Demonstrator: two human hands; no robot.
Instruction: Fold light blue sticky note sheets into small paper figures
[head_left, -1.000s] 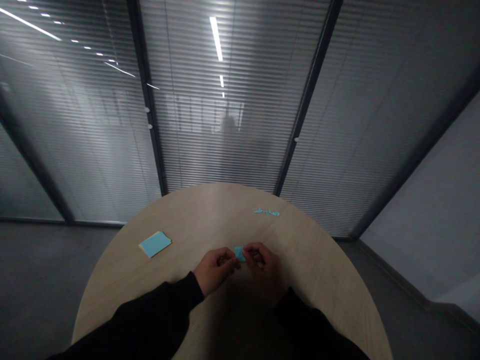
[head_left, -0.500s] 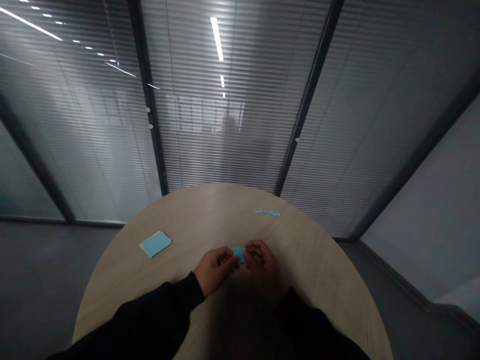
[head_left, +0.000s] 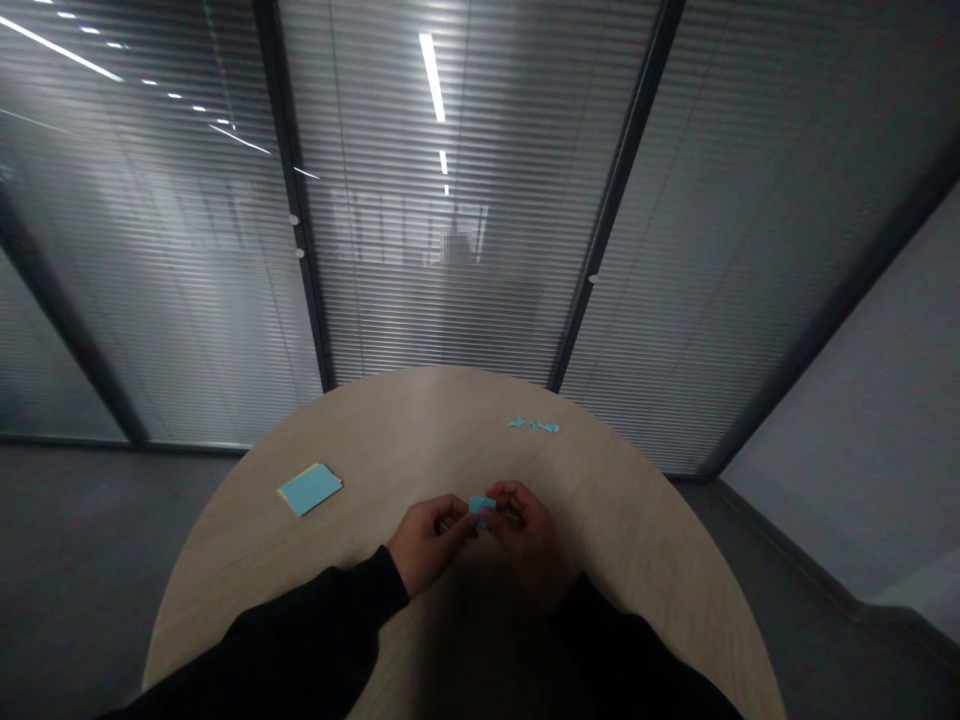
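A small piece of blue paper (head_left: pixel 481 502) is pinched between my two hands, just above the near middle of the round table. My left hand (head_left: pixel 433 535) grips its left side with thumb and fingers. On its right side, my right hand (head_left: pixel 531 535) is closed on it, with the thumb across the front. Fingers cover part of the paper, so its full shape is hidden.
The round wooden table (head_left: pixel 420 430) bears a stack of blue and yellowish paper sheets (head_left: pixel 311 489) at the left. Several small blue paper figures or scraps (head_left: pixel 534 425) lie in a row at the back right. Glass panels with blinds (head_left: pixel 450 310) stand behind the table.
My right thumb and fingers have shifted slightly left over the blue paper, and less of its face shows. My left hand keeps its hold.
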